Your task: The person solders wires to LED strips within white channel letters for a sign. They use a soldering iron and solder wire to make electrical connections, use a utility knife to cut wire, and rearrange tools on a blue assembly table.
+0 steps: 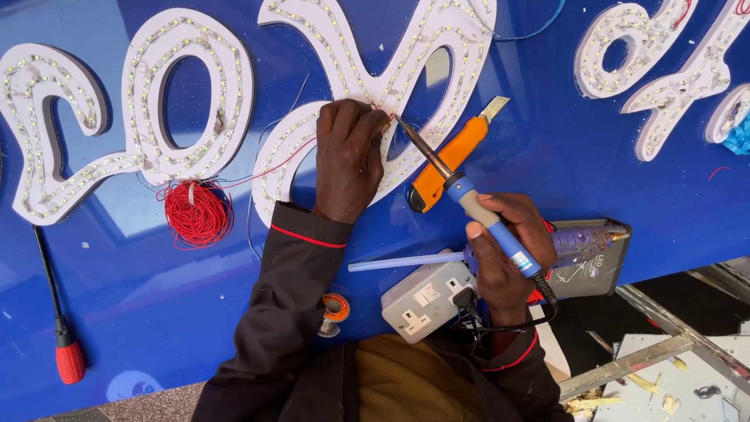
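At centre frame the left hand [349,156] pinched a red wire [301,150] against the white LED letter [367,94] while the right hand [504,250] gripped the soldering iron [469,199], whose tip probably needed steady, brief contact at the joint.

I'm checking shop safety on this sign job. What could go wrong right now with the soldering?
1. The soldering iron in the right hand has its tip right beside the left hand fingertips pinching the wire on the white letter; a slip could burn them.
2. The hot tip may scorch the letter's light strip.
3. The utility knife lies under the iron with its blade out; a hand moving there could be cut.
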